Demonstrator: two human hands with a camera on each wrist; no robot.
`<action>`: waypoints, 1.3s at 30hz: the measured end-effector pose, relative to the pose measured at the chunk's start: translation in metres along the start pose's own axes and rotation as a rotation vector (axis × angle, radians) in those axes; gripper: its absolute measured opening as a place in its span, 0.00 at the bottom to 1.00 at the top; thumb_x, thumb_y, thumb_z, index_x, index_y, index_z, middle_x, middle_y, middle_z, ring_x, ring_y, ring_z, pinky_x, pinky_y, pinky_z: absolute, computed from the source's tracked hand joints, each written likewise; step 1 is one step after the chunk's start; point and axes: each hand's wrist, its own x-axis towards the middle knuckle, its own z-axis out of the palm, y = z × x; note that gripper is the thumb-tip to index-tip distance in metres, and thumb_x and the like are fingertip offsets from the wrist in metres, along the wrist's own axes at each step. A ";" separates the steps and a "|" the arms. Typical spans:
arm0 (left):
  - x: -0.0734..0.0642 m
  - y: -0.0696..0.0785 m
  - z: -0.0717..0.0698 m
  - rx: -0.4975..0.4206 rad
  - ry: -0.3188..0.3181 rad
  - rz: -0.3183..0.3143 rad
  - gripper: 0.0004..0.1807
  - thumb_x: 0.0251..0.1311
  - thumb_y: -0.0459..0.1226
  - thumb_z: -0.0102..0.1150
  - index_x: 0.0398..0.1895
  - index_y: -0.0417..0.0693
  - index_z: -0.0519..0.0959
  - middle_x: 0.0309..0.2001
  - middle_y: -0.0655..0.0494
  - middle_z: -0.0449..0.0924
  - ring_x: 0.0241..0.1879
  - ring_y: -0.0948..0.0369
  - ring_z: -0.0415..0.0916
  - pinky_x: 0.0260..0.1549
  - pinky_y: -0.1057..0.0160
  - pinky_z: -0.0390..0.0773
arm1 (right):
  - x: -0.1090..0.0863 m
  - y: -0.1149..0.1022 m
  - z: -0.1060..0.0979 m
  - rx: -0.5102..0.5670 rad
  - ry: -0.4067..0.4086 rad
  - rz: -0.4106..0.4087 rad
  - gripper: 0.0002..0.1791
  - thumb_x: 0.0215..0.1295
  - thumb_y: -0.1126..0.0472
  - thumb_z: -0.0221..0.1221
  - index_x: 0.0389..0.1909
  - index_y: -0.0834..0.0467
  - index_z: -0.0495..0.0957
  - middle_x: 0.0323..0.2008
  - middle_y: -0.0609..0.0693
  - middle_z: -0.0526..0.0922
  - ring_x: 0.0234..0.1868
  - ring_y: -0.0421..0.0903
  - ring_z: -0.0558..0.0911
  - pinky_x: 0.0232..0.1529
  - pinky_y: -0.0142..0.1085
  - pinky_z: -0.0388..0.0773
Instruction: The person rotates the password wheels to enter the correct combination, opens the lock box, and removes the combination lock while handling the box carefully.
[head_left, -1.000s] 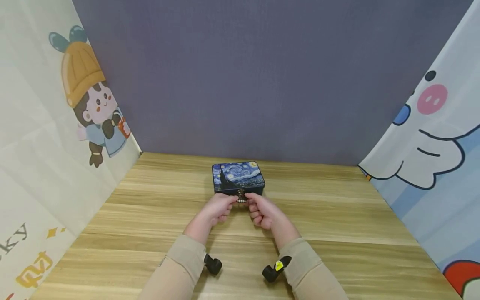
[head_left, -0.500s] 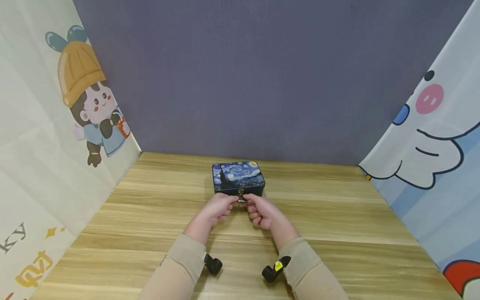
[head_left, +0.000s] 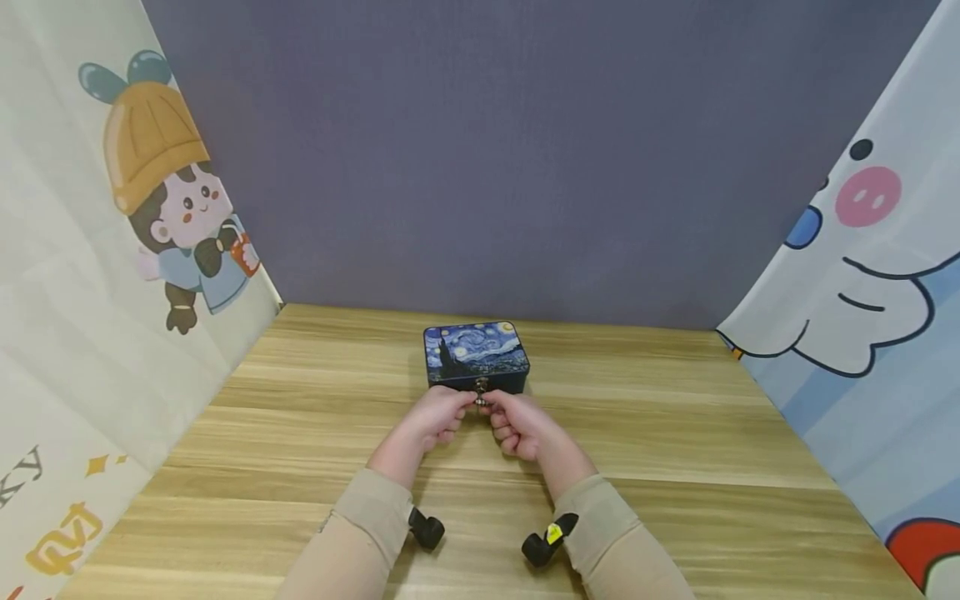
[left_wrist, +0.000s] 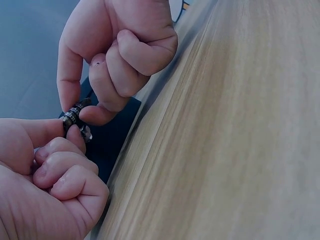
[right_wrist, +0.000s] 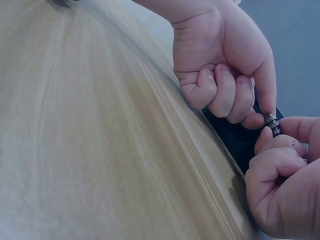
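Blue-lidded, the box (head_left: 476, 350) is set towards the back of the table (head_left: 315, 367), with the small lock (left_wrist: 73, 114) at its front. The lock is pinched from one side by the left hand (head_left: 437, 414), from the other by the right hand (head_left: 521, 427). It is probably best steadied by one pinch while its rings (right_wrist: 273, 124) are turned lightly by the other, their markings left uncovered
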 end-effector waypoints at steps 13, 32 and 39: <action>-0.001 0.001 0.000 0.011 0.000 0.005 0.15 0.75 0.41 0.52 0.30 0.40 0.71 0.15 0.62 0.55 0.12 0.66 0.46 0.11 0.68 0.51 | 0.003 0.001 0.001 0.004 0.012 -0.024 0.11 0.70 0.54 0.56 0.32 0.58 0.72 0.15 0.39 0.58 0.12 0.33 0.54 0.12 0.25 0.50; -0.002 0.001 0.000 0.012 -0.004 0.009 0.15 0.75 0.41 0.52 0.31 0.40 0.71 0.15 0.61 0.55 0.12 0.66 0.47 0.11 0.68 0.52 | 0.000 0.001 0.003 0.022 0.009 -0.041 0.10 0.68 0.57 0.56 0.30 0.58 0.70 0.15 0.39 0.56 0.12 0.32 0.53 0.12 0.25 0.49; -0.003 0.001 0.000 0.004 -0.006 0.013 0.16 0.75 0.41 0.52 0.30 0.41 0.70 0.16 0.61 0.55 0.12 0.66 0.47 0.11 0.68 0.51 | 0.001 0.001 0.004 0.028 0.010 -0.043 0.10 0.68 0.57 0.56 0.30 0.58 0.71 0.15 0.39 0.56 0.12 0.32 0.53 0.12 0.25 0.49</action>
